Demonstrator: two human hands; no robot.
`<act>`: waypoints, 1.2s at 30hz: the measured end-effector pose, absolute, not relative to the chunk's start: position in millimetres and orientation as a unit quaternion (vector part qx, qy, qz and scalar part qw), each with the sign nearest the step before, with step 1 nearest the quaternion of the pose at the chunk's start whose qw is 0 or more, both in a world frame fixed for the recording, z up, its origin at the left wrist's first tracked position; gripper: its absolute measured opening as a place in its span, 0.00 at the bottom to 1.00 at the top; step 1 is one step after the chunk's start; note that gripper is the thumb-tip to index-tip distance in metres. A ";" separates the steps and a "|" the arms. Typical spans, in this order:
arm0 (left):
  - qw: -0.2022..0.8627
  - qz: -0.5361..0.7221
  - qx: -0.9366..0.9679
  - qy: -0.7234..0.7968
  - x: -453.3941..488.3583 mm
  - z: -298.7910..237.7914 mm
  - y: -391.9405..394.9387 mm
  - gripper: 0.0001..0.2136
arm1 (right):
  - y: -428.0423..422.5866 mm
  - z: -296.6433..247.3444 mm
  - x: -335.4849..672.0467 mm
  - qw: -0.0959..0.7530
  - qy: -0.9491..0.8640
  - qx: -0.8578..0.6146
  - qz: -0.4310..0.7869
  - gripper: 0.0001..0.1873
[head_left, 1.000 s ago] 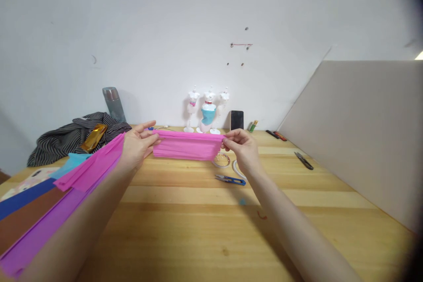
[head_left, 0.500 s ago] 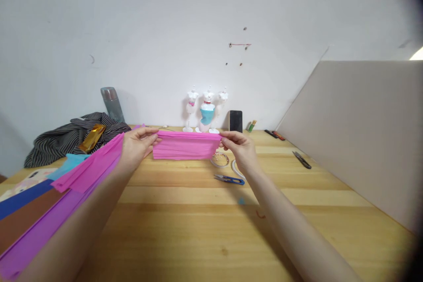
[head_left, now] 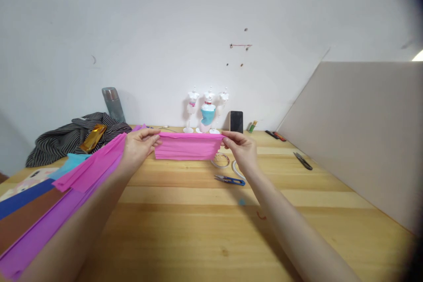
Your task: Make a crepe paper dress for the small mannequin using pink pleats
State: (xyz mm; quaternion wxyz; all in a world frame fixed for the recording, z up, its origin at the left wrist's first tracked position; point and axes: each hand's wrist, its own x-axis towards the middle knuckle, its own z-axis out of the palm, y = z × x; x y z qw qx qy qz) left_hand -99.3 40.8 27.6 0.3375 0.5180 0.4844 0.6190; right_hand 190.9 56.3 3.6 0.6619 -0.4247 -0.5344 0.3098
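Observation:
A strip of pink crepe paper [head_left: 188, 147] is stretched level above the table, its top edge folded over and its lower part hanging down with creases. My left hand [head_left: 140, 144] pinches its upper left corner between thumb and fingers. At the upper right corner, my right hand [head_left: 241, 144] pinches the same edge. Below the right hand lie a blue thread snipper [head_left: 230, 180], a white ring [head_left: 235, 168] partly hidden by the wrist, and a clear ring [head_left: 220, 160] with small beads. Behind the paper stand three small white dress forms [head_left: 208, 112], the middle one wrapped in light blue.
Coloured crepe paper sheets [head_left: 62, 211] and a striped cloth [head_left: 62, 139] lie on the left, near a leaning flask [head_left: 114, 105]. A phone [head_left: 236, 122] leans on the wall. Black-handled snippers [head_left: 303, 161] and a small green bottle [head_left: 253, 127] are to the right.
Almost nothing differs. The whole view has shifted very slightly, and both hands still hold the pink crepe paper stretched in the same pose.

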 end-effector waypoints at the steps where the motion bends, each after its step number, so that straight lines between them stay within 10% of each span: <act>1: 0.336 0.620 0.516 0.486 -99.3 27.3 41.0 0.12 | 56.6 2.8 191.1 0.662 -0.540 -0.425 0.300 0.11; 36: 0.487 0.632 0.390 0.459 -93.1 43.2 27.4 0.13 | 45.5 18.4 185.6 0.660 -0.487 -0.425 0.383 0.08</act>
